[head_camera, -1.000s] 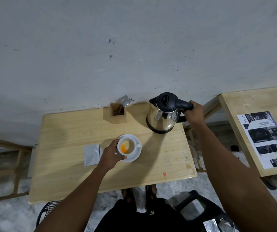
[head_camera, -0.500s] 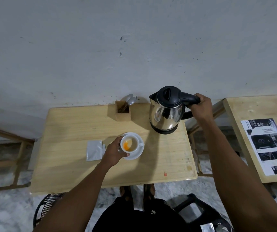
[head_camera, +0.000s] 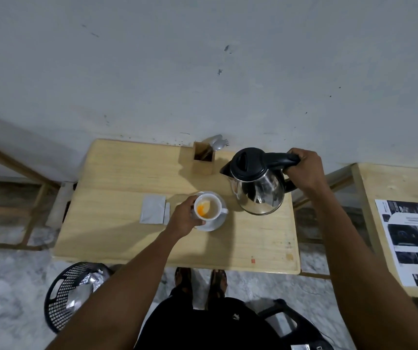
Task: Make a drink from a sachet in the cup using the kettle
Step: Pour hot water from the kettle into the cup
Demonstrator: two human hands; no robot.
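Note:
A white cup (head_camera: 209, 207) stands on a white saucer (head_camera: 214, 223) in the middle of the wooden table (head_camera: 117, 188). Orange powder lies inside the cup. My left hand (head_camera: 182, 218) grips the cup's left side. A steel kettle (head_camera: 257, 188) with a black lid hangs above the table to the right of the cup, its spout pointing left. My right hand (head_camera: 304, 170) is closed around its black handle. A silver sachet (head_camera: 153, 209) lies flat on the table, just left of the cup.
A wooden holder (head_camera: 203, 159) with a spoon and fork stands at the table's back edge by the wall. A black basket (head_camera: 70, 294) with foil wrappers sits on the floor at the lower left. A second table (head_camera: 390, 188) with a printed sheet (head_camera: 415, 241) is at right.
My right hand has lifted the kettle off the table and brought it forward, closer to the cup. My left hand has stayed on the cup. The camera view has shifted.

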